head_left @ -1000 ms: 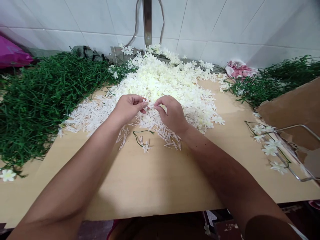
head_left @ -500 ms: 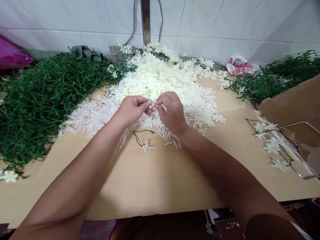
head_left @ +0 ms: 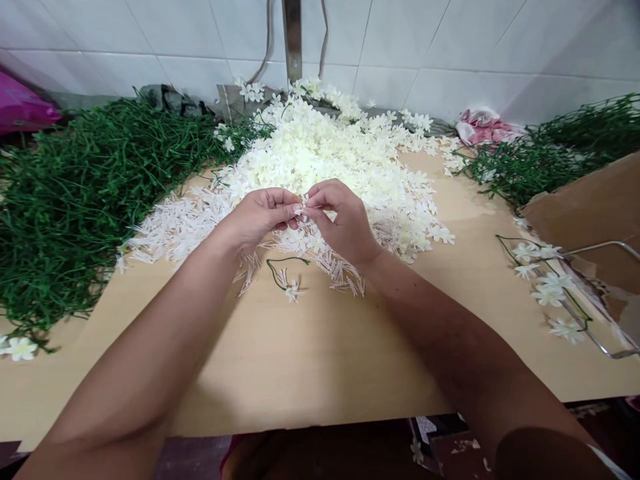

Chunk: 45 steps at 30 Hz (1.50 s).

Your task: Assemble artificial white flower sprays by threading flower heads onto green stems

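Observation:
Fingertip to fingertip, my left hand (head_left: pixel 267 215) and my right hand (head_left: pixel 343 217) meet over the front of a heap of white artificial flowers (head_left: pixel 320 150). Both pinch a small white flower (head_left: pixel 303 208), whose details are mostly covered by the fingers. Loose white stamen sticks (head_left: pixel 175 223) spread left of the heap, and a smaller bunch of them (head_left: pixel 345 277) lies below my right hand. On the board just in front of my hands is a curved green stem (head_left: pixel 273 270) beside a single white flower (head_left: pixel 292 291).
A large pile of green plastic stems (head_left: pixel 100 200) covers the left side. More green stems (head_left: pixel 555 147) lie at the right, behind a cardboard box (head_left: pixel 590 207). Near a bent metal wire (head_left: pixel 607 247) rests a stem with white flowers (head_left: pixel 550 290). A tiled wall (head_left: pixel 425 40) stands behind.
My fingertips have closed in on each other around the small white flower, the right hand tilting slightly inward. Otherwise the view has only shifted a little.

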Motion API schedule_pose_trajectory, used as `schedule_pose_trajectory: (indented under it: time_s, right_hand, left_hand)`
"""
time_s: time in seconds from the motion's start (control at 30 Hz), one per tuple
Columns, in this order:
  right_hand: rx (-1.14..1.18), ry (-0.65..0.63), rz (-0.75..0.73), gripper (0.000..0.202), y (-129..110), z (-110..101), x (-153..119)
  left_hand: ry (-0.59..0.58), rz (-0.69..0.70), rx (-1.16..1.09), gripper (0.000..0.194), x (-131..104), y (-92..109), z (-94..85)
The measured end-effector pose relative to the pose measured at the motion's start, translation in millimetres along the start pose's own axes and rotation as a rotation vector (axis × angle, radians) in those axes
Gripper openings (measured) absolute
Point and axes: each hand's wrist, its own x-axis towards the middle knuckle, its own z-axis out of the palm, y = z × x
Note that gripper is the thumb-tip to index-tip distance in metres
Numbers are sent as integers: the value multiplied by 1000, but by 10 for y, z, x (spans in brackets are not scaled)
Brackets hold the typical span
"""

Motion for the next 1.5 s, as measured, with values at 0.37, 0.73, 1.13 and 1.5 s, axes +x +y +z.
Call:
schedule_pose_trajectory:
  time_s: [0.37,0.73,1.13,1.5]
  right_hand:
    - [237,-127,317,17,-79,-84,75]
    - [674,-504,475,34,-111,-109,74]
    - [794,-161,575,39,95,-91,51]
    - [724,-142,586,41,96,-89,59]
  left_hand:
    - [-178,4,614,8,-43,37,-112]
    - [-142,30,1149,8,-169,-12,160]
    - [-55,119,317,4,-52,79,-114]
    - [-71,55,148,4,-57,85,-76]
